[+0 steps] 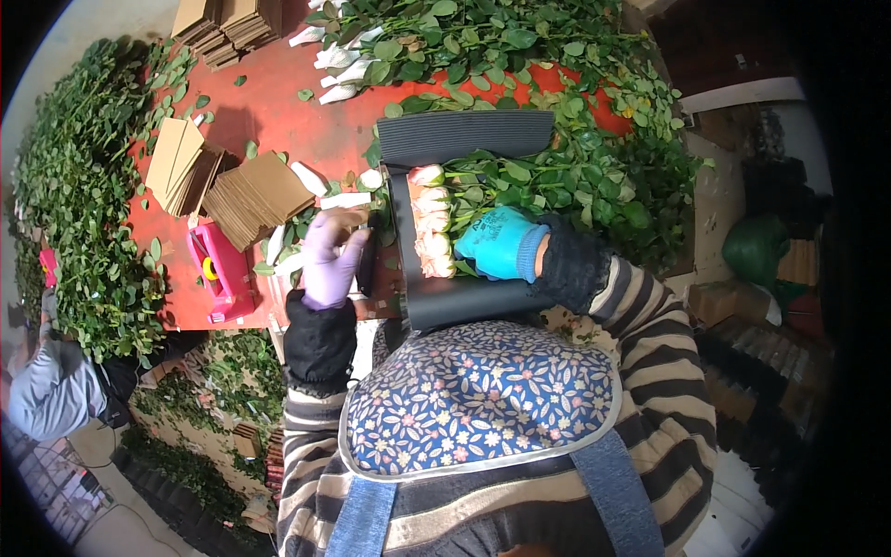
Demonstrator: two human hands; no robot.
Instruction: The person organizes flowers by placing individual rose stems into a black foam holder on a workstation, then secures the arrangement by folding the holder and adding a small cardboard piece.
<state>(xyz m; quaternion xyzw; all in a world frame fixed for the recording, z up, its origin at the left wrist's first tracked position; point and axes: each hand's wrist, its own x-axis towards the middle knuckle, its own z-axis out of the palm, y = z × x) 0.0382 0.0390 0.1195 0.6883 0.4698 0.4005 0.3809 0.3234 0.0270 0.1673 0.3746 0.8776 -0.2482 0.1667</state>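
Several pale pink roses (432, 223) lie in a column, heads to the left, against a strip of brown cardboard on a black ridged tray (464, 135). Their leafy stems stretch right. My right hand (501, 243), in a blue glove, is closed over the stems just behind the lower rose heads; its fingertips are partly hidden. Left of the tray is my left hand (332, 258) in a lilac glove, thumb and bent fingers apart, with nothing visible between them. Close by its fingers stands a narrow black upright part (368, 265) at the tray's left side.
A pink tape dispenser (221, 274) and stacks of cardboard pieces (258, 197) sit left on the red table (306, 139). White-wrapped rose heads (343, 70) and leafy stems lie at the far side. Heaped foliage (83, 204) fills the left edge, where another person (60, 390) is.
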